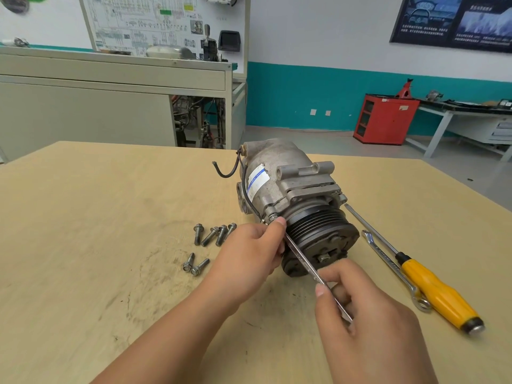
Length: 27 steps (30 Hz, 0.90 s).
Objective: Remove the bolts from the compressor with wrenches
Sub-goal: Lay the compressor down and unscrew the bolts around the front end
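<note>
A grey metal compressor [279,178] with a black grooved pulley [318,234] lies on its side on the wooden table [97,217], pulley end toward me. A slim steel wrench [304,263] runs from a bolt [273,217] on the compressor's front left flange down to my right hand [368,322], which grips its handle. My left hand [249,256] pinches the wrench head at that bolt, thumb tip against it. Several removed bolts [214,234] lie on the table left of the compressor, with two more bolts [195,266] nearer me.
To the right of the compressor lie a second wrench [388,259] and a yellow-handled screwdriver [435,289], side by side. Beyond the table are a beige training bench [110,79], a red cabinet [388,117] and a workbench [471,115].
</note>
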Each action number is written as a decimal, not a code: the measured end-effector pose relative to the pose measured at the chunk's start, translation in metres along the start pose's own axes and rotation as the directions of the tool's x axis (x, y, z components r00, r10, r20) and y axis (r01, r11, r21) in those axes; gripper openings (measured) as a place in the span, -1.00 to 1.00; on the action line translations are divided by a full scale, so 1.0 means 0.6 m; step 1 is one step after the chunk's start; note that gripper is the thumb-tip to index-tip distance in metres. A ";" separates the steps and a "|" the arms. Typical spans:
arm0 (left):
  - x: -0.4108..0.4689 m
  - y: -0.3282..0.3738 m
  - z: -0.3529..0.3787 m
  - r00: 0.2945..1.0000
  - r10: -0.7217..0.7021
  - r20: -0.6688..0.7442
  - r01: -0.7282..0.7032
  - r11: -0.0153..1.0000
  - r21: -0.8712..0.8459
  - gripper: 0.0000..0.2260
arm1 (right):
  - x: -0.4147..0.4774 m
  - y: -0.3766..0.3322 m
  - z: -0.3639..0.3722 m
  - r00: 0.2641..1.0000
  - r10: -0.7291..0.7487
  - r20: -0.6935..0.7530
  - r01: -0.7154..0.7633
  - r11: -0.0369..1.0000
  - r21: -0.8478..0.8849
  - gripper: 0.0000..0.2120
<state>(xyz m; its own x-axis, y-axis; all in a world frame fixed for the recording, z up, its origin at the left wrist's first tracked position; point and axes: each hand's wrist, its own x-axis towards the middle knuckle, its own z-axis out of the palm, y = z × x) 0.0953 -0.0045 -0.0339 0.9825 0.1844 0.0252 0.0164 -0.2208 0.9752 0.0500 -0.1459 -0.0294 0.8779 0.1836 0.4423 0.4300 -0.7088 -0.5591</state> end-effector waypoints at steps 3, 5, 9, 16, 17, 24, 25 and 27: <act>0.001 0.002 0.001 0.999 0.036 -0.005 -0.036 0.997 0.068 -0.59 | -0.002 -0.002 -0.003 0.979 0.158 0.126 -0.184 0.956 0.229 -0.74; 0.002 0.003 0.001 0.999 0.048 0.003 -0.048 0.994 0.095 -0.59 | 0.000 -0.006 -0.011 0.952 0.228 0.205 -0.288 0.894 0.342 -0.71; 0.001 0.001 0.001 0.998 0.064 0.015 -0.065 0.995 0.073 -0.57 | -0.003 -0.016 -0.020 0.839 0.305 0.450 -0.542 0.525 0.656 -0.75; 0.000 -0.002 -0.004 0.997 0.058 0.052 -0.054 0.997 -0.059 -0.63 | 0.007 -0.014 -0.013 0.707 0.112 0.699 -0.703 0.225 0.675 -0.80; 0.001 -0.002 -0.006 0.997 0.059 0.057 -0.056 0.997 -0.053 -0.63 | 0.007 -0.013 -0.009 0.707 0.108 0.699 -0.702 0.235 0.673 -0.83; 0.004 -0.002 -0.012 0.988 0.152 -0.024 -0.145 0.971 0.189 -0.58 | -0.006 0.002 0.021 0.782 0.210 0.587 -0.601 0.501 0.622 -0.89; 0.004 -0.002 -0.012 0.992 0.124 -0.011 -0.121 0.982 0.143 -0.58 | -0.011 0.006 0.025 0.817 0.215 0.535 -0.545 0.589 0.596 -0.86; 0.004 -0.002 -0.013 0.996 0.084 0.010 -0.085 0.993 0.078 -0.59 | -0.017 0.011 0.033 0.855 0.228 0.465 -0.479 0.690 0.543 -0.82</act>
<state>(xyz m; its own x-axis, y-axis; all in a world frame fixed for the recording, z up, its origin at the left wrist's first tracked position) 0.0959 0.0036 -0.0332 0.9823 0.1552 0.1049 -0.0525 -0.3094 0.9495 0.0483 -0.1388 -0.0516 0.9468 0.3128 -0.0753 -0.0094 -0.2072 -0.9783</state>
